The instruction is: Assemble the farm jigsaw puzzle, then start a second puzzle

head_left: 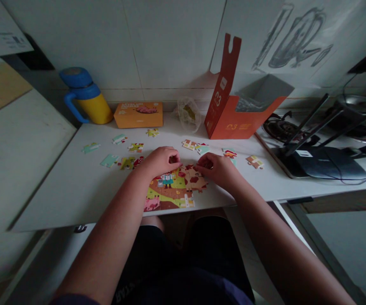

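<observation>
A partly joined jigsaw puzzle (173,192) lies near the front edge of the white table, showing a farm scene with a cow, a pig and a figure in blue. At its top edge, my left hand (164,162) is closed, thumb and fingertips together; whatever they may hold is hidden. My right hand (216,167) is closed too, pinching at the brown-and-cream cow piece (195,180) on the puzzle's upper right. Loose jigsaw pieces lie around: a yellow-green piece (136,147) and a mint piece (109,160) to the left, a tan piece (254,162) to the right.
Along the wall stand a blue-and-yellow jug (94,103), an orange puzzle box (138,115), a clear plastic bag (188,113) and an open red-orange box (243,123). A black router (325,162) with antennas sits at the right beside a gas burner (286,129).
</observation>
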A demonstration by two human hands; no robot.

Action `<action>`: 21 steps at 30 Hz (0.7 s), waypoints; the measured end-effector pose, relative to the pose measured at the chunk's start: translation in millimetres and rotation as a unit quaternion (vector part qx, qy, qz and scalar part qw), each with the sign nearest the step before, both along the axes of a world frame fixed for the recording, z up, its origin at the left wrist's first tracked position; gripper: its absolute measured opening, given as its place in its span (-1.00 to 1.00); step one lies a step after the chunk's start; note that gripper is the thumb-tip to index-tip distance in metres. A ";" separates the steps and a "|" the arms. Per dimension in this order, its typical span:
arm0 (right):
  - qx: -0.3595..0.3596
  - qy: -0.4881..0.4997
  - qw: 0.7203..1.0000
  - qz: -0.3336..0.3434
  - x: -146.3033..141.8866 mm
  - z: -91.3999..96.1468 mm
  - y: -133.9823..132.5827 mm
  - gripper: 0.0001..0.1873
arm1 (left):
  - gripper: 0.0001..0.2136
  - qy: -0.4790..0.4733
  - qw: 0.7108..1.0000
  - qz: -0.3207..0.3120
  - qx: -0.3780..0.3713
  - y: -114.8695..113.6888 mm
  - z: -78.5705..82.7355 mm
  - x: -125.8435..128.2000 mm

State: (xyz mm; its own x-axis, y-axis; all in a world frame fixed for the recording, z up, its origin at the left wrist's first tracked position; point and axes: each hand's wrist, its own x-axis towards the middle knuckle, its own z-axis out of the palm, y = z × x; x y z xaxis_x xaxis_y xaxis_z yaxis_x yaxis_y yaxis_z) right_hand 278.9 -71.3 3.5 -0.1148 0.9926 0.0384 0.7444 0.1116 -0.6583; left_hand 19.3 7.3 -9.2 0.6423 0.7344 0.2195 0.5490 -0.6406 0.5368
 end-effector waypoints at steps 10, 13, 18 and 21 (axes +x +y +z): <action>0.107 -0.097 0.989 0.012 8.7 4.4 -11.7 -0.86 | -0.92 -0.005 1.000 -0.005 0.006 0.8 -1.5 -0.9; 0.139 -0.110 0.982 -0.065 28.9 8.1 -22.9 -0.80 | -0.90 -0.005 1.000 0.001 0.002 0.1 -1.4 -0.7; 0.153 -0.128 0.969 -0.148 58.4 -0.9 -41.5 -0.73 | -0.90 -0.005 1.000 0.007 -0.003 -0.6 -1.3 0.2; 0.152 -0.122 0.962 -0.191 65.2 -14.4 -50.2 -0.70 | -0.90 -0.003 1.000 0.011 -0.004 -1.9 0.5 1.2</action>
